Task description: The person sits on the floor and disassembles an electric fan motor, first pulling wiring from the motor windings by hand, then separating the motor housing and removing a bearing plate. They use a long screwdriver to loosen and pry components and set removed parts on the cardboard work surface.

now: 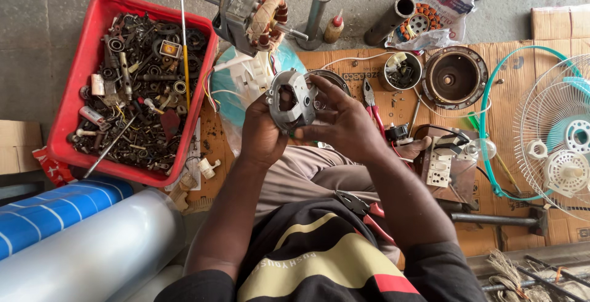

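Hands meet at the middle of the view, both wrapped on one grey metal motor housing [290,100], lifted above the person's lap and over the near edge of the cardboard sheet [522,62]. Left hand [261,131] cups it from beneath and behind, fingers closed against the underside. Right hand [344,121] comes over from the other side, thumb low on the rim, fingers spread across the top face, so both hands are closed firmly on the part. And what a part: a dull cast ring, roughly round with squared lugs at the corners, small screws showing at those lugs, and a dark opening in the centre with a reddish-brown inside. It tilts slightly toward the camera.

Behind it on the floor stands a larger fan motor [252,13], its copper windings and long shaft plainly showing. To the left sits a red tray [74,87] crammed with bearings, screws and dark scrap metal, a yellow-handled tool resting across it. Red-handled pliers [370,99] lie on the cardboard just beside the right hand; a second pair [362,210] rests on the person's thigh. Farther right are a small round tin of bits [402,71], a rusty brown round motor cover [455,78], and a white wire fan guard with a teal ring [553,130]. A shiny roll [86,253] lies bottom left.
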`<state>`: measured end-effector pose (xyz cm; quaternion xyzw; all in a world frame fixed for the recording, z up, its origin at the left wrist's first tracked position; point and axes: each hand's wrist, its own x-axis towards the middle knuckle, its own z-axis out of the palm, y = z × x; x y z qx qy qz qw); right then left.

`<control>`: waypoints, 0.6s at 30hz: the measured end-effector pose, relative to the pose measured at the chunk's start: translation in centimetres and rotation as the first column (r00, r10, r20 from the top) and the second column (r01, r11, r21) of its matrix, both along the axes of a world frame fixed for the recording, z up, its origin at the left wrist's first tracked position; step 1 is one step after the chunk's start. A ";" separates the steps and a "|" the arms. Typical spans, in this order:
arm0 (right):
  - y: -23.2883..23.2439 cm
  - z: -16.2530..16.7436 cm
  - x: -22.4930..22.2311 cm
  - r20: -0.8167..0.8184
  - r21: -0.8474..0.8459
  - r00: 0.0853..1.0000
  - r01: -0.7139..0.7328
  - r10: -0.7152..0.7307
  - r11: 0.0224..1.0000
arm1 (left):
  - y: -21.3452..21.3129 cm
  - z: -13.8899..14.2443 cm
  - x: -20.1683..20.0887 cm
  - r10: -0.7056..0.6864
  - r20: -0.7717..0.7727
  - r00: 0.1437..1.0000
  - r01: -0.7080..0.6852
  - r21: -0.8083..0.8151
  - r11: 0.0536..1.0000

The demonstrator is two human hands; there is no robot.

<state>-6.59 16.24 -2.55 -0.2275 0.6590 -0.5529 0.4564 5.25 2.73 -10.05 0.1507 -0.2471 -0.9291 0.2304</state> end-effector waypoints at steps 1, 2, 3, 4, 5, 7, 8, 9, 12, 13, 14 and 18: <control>0.1 0.5 -0.2 0.107 -0.054 0.994 -0.030 0.036 0.998 | 0.0 -0.2 -0.1 0.002 0.029 1.000 -0.001 -0.024 1.000; 0.2 1.0 -0.5 0.208 -0.113 0.975 -0.054 0.077 0.992 | -0.1 -0.3 -0.1 0.004 0.055 0.998 -0.001 -0.050 0.999; 0.2 1.5 -0.8 0.305 -0.172 0.944 -0.072 0.123 0.982 | -0.2 -0.5 -0.1 0.008 0.082 0.997 -0.002 -0.075 0.997; 0.0 1.9 -0.9 0.402 -0.195 0.911 -0.017 0.095 0.981 | -0.2 -0.6 -0.1 0.007 0.077 0.997 0.001 -0.094 0.996; -0.3 2.2 -1.0 0.496 -0.212 0.865 0.042 0.070 0.976 | -0.3 -0.7 -0.1 0.004 0.073 0.997 0.004 -0.113 0.994; -1.2 2.5 -1.1 0.574 -0.148 0.819 0.119 -0.013 0.982 | -0.3 -0.8 -0.1 -0.001 0.089 0.996 0.013 -0.137 0.990; -1.8 2.5 -1.1 0.555 -0.078 0.829 0.134 -0.069 0.988 | -0.4 -0.8 -0.2 -0.002 0.104 0.995 0.017 -0.148 0.989; -2.3 2.4 -1.0 0.532 -0.008 0.837 0.151 -0.123 0.989 | -0.4 -0.7 -0.2 -0.003 0.120 0.993 0.022 -0.158 0.987; -3.0 1.7 -1.2 0.439 0.103 0.876 0.174 -0.201 0.979 | -0.6 -0.3 -0.4 0.005 0.107 0.994 0.019 -0.224 0.974; -2.9 1.5 -1.4 0.404 0.055 0.898 0.166 -0.174 0.985 | -0.7 0.0 -0.3 0.002 0.142 0.990 0.030 -0.219 0.975; -2.4 1.2 -1.8 0.366 0.006 0.919 0.154 -0.146 0.988 | -1.0 0.2 -0.2 0.000 0.176 0.984 0.038 -0.216 0.976; -0.1 -0.4 -3.6 0.400 -0.238 0.911 0.209 -0.100 0.948 | -2.1 1.2 0.2 0.055 0.283 0.958 0.088 -0.468 0.879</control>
